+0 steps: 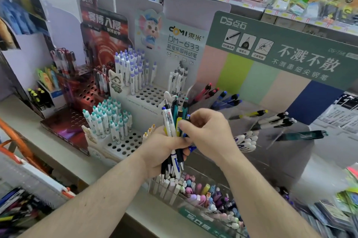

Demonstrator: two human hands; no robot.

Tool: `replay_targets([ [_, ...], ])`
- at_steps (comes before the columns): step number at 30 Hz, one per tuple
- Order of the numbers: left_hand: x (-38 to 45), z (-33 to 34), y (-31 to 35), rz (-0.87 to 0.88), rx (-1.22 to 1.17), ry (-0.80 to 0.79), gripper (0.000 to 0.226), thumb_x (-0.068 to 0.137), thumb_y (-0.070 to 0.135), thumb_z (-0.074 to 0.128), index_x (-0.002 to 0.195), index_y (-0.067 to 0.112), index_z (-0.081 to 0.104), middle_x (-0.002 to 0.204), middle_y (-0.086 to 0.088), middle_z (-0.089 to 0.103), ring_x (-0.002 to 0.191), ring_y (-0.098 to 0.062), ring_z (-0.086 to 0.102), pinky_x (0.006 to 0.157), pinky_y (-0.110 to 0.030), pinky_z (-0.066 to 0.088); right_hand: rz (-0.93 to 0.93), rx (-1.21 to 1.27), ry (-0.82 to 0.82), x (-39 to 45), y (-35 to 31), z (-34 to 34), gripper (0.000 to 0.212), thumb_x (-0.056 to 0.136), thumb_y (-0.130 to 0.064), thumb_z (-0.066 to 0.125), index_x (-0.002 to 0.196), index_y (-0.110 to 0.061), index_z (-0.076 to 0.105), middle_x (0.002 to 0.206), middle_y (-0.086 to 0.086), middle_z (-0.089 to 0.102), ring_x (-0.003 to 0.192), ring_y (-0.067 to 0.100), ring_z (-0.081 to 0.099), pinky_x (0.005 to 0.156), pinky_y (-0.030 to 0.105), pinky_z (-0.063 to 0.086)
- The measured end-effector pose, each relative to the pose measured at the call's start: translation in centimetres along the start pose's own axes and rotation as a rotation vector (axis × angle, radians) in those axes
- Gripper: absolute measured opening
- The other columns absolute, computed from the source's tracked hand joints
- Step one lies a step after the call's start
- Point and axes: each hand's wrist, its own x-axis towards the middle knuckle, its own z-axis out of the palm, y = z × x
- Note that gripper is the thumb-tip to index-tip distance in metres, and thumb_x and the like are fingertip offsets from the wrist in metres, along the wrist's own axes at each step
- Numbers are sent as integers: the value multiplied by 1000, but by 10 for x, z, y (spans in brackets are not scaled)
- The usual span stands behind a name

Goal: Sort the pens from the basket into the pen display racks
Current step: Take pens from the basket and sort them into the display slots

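Plastic pens, a whole mixed bunch [174, 131] of them, are clamped in our left hand [160, 152], fingers wrapped round the middle so the clicker ends fan out on top and the tips poke out below. Our right hand [205, 133] is up against that bunch with thumb and fingertips closed on one of the pens near the top, looks like the blue-ended one [187, 119], though the blur makes it hard to be sure which barrel we've actually got.

So the step, as we read it, is pulling one pen free and matching it to a rack. Tips from us: keep the left grip firm but let it ease off a touch as the right one draws the pen straight up along its length, otherwise neighbours come with it. Check the colour and the clip before moving off.

Just behind the hands sits the white holed rack [155, 94] with purple-capped pens [129, 67], and to the left the teal-capped lot [108, 121] in a lower white rack. To the right, the clear angled trays [251, 121] hold red, blue, yellow and black clickers lying flat, which looks like the likelier home for ours. Drop it in tip first, same way as its mates.

Down left, the basket [17, 205] has more pens waiting.
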Motion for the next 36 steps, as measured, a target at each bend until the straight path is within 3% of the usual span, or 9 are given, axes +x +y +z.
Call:
replay_targets([
  [3, 0, 7, -5, -12, -21, 12, 10, 89, -3, 60, 86, 6, 64, 66, -8, 65, 58, -18, 63, 54, -27, 51, 64, 93, 28, -8, 11, 0, 17, 88, -24, 73, 77, -13, 65, 60, -8, 63, 46, 2, 58, 46, 15, 46],
  [7, 4, 11, -10, -40, -107, 38, 5, 91, 0, 58, 92, 5, 59, 84, -15, 73, 76, -27, 73, 60, -35, 60, 56, 190, 167, -16, 23, -3, 18, 87, -30, 70, 72, -22, 64, 67, -3, 67, 65, 20, 67, 63, 45, 59],
  [12, 8, 12, -17, -11, -171, 143, 12, 95, -4, 54, 95, 8, 54, 90, -13, 75, 80, -23, 74, 77, -40, 61, 75, 359, 430, -28, 28, -25, 18, 92, -24, 70, 76, -18, 63, 64, -3, 62, 57, 14, 58, 60, 37, 53],
  [16, 9, 20, -20, -15, -179, 160, 15, 94, -2, 55, 87, 12, 55, 74, -4, 72, 59, -13, 64, 57, -23, 54, 290, 675, 582, -31, 36, -38, 17, 94, -21, 67, 82, -11, 60, 66, 5, 65, 47, 12, 61, 58, 31, 57],
  [20, 8, 29, -23, -36, -228, 58, 16, 89, -2, 57, 84, 12, 57, 76, -4, 68, 58, -14, 62, 56, -22, 51, 371, 802, 661, -35, 44, -42, 13, 93, -19, 69, 88, -12, 59, 72, 9, 67, 47, 13, 62, 54, 25, 55],
  [25, 10, 37, -24, 24, -404, -28, 34, 68, 3, 80, 86, 17, 56, 74, 0, 65, 62, -17, 65, 57, -22, 53, 439, 835, 691, -39, 54, -37, 20, 92, -17, 70, 102, -16, 53, 72, 7, 71, 50, 14, 65, 47, 21, 51],
  [30, 13, 38, -23, 53, -489, -77, 69, 29, 32, 102, 84, 12, 67, 69, -2, 64, 59, -14, 64, 57, -24, 55, 487, 864, 639, -41, 58, -35, 13, 94, -14, 68, 101, -12, 58, 78, 9, 71, 56, 14, 67, 52, 23, 53],
  [33, 12, 39, -21, 25, -473, -124, 53, 35, 38, 100, 75, 13, 77, 69, -1, 66, 62, -11, 64, 58, -22, 54, 410, 938, 709, -37, 51, -46, 8, 95, -6, 63, 101, -11, 59, 82, 10, 69, 55, 13, 66, 54, 24, 54],
  [36, 11, 39, -21, -28, -474, -57, 48, 68, 35, 80, 103, 7, 64, 76, -1, 68, 65, -11, 67, 55, -21, 53, 143, 830, 990, -24, 41, -71, 15, 94, -2, 63, 93, -16, 57, 71, 0, 67, 56, 18, 69, 56, 28, 56],
])
